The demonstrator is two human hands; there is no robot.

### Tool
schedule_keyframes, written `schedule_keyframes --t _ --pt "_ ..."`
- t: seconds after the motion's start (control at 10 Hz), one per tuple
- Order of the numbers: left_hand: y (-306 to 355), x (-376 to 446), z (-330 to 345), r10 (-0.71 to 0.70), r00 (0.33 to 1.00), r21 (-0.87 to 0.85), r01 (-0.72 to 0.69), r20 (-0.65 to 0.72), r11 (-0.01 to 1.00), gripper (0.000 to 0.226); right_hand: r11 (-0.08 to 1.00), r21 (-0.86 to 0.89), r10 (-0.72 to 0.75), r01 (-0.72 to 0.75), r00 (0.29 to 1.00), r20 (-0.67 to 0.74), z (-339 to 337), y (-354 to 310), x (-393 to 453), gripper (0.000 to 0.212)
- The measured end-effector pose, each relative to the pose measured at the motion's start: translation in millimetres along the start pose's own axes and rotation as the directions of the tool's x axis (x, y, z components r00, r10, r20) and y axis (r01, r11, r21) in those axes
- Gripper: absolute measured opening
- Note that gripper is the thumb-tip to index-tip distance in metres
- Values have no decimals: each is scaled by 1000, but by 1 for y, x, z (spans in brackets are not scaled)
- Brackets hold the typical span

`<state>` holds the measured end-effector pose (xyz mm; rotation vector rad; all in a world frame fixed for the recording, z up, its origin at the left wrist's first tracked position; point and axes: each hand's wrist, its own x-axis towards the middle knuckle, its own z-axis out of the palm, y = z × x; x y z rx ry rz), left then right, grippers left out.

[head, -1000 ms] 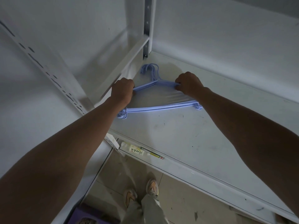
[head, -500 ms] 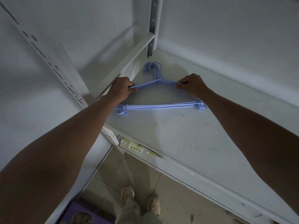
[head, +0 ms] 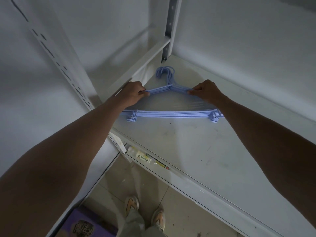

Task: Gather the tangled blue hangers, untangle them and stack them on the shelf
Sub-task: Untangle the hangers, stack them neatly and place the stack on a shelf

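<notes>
At the bottom of your view, your two shoes stand on the tiled floor, with your grey trouser legs bunched over them. A purple box with a printed design sits just to the left of your feet, partly cut off by the frame edge. Above the floor runs the front lip of the white metal shelf, and a label strip with yellow and red markings is fixed along that edge near its left end. The shelf surface is scuffed, with small dark specks. Your bare forearms reach up and forward from both lower corners and converge over the shelf.

The blue hangers lie as one aligned stack toward the rear left corner of the shelf, bottom bars facing you, hooks pointing away toward the corner post. The notched ends at left and right sit nearly on top of one another. Your left hand is closed around the left sloping shoulder of the stack, fingers curled under and thumb pressed on top. Your right hand pinches the right sloping shoulder, fingertips gathered on the wires. Whether the stack rests fully on the surface or is lifted slightly at the shoulders cannot be told.

Beyond the hooks, the perforated grey upright rises from the corner, with a white crossbar running left from it. Plain white walls close in behind.
</notes>
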<state>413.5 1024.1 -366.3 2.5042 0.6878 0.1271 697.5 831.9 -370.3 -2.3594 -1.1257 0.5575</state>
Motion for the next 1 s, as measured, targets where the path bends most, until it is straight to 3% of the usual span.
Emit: schedule_keyframes --t 0.3,0.4,0.5,0.6,0.7,0.9,1.0 --pt "-1 2 -1 -34 999 3 34 15 999 45 1000 -6 -1 1 999 40 1 -1 0 46" --pt "6 -3 -1 0 1000 84 1 -7 996 34 992 -101 -65 70 996 53 -1 -7 -2 59" --pt "12 -6 -1 21 999 157 -16 -30 987 30 949 -279 -128 143 989 74 -3 -7 -4 38" --pt "14 -12 2 11 996 224 9 -91 975 15 897 -407 -158 170 985 64 2 -7 -10 32" --pt "13 -16 8 -37 988 197 67 -149 978 21 895 -420 -167 152 986 1 7 -7 -9 30" --pt "14 -25 9 -39 985 223 76 -165 972 24 894 -411 -185 178 983 23 4 -8 -9 30" --pt "27 -33 1 -31 975 186 73 -219 980 30 921 -347 -175 177 984 36 -3 -17 -16 44"
